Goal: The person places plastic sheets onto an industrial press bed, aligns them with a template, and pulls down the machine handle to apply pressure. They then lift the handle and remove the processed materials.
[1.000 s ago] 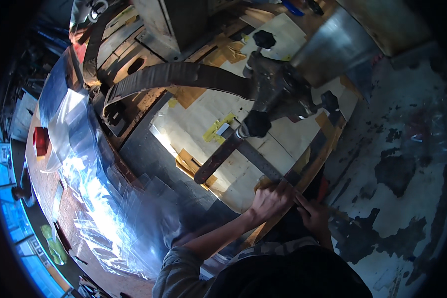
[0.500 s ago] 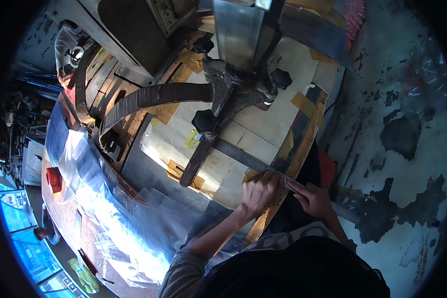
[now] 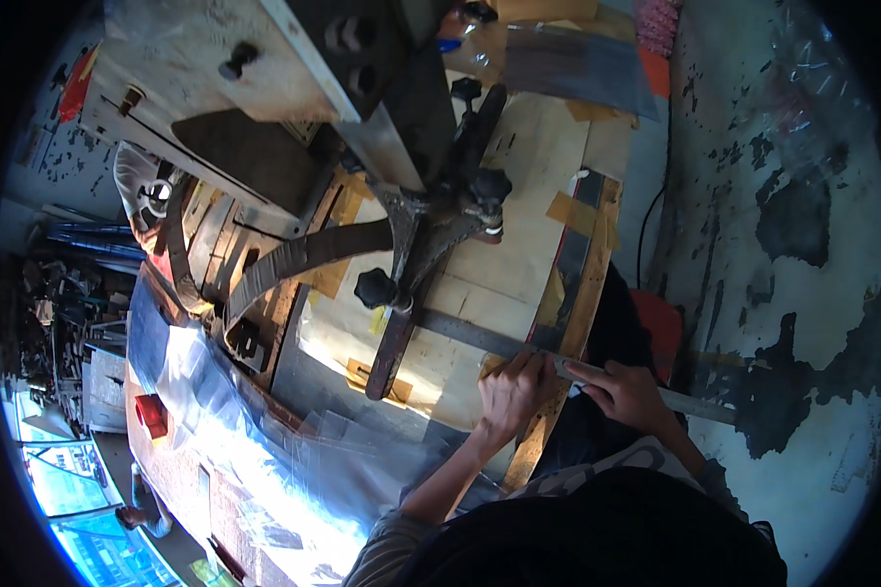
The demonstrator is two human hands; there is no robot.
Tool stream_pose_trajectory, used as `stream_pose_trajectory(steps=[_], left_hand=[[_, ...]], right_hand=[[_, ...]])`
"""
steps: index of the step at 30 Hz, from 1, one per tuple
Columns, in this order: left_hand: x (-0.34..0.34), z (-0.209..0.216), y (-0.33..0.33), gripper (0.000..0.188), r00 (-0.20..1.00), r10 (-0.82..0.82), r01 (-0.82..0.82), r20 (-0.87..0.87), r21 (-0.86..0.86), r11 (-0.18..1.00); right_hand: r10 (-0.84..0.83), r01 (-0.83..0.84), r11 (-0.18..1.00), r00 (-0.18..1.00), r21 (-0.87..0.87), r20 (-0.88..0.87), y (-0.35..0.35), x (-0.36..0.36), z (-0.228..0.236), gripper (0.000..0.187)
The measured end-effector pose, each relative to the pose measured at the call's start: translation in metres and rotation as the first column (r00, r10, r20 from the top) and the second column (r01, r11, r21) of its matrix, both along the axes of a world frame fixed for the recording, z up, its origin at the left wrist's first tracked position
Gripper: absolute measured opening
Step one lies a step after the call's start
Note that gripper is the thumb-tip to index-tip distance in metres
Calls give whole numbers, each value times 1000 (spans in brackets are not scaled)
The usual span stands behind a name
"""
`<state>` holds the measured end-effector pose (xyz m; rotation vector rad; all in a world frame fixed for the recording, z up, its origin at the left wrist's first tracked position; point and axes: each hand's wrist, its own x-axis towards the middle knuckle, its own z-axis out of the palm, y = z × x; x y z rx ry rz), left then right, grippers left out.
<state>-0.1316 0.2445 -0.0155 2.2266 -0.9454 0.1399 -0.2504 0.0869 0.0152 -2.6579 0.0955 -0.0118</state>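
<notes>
Both of my hands are at a long flat grey metal bar (image 3: 470, 334) that runs from under the machine's dark arm across the board and out past its right edge. My left hand (image 3: 515, 393) is closed over the bar near the wooden edge strip, knuckles up. Just right of it, my right hand (image 3: 625, 393) grips the bar with the thumb along the top; its lower fingers are partly hidden. A pale board (image 3: 494, 254) with brown tape patches lies beneath. Above it stands a dark cast clamp head (image 3: 426, 230) with black knobs.
The machine's metal body (image 3: 235, 88) rises at the upper left. Clear plastic sheets (image 3: 343, 465) lie left of the board, beside a red tape roll (image 3: 151, 416). A red stool (image 3: 659, 328) stands at right, on a worn floor. Another person (image 3: 147, 514) is far off at lower left.
The whole view has shifted and tilted, so the machine's body shows larger at the top. My hands keep their hold on the bar, with little change in place.
</notes>
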Motion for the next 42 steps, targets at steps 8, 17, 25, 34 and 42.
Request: stream_pose_trajectory(steps=[8,17,25,34,42], left_hand=[[-2,0,3,23,999,-23,23,49,-9,1000],[1,0,-4,27,985,-54,54,165,1,999],[-4,-6,8,27,961,-132,128,245,34,991],[-3,-14,14,25,970,-229,239,-87,124,963],[-49,54,46,45,680,-510,452,-526,-246,857]], right_hand=[[89,-98,988,993,-122,-78,-9,-13,-1,59],[63,-65,997,997,-32,-51,-36,-30,8,54],[31,30,904,990,426,-134,-79,-66,57,46],[292,-166,731,953,662,-83,-88,-38,85,46],[601,-462,339,777,820,189,15,47,72,50]])
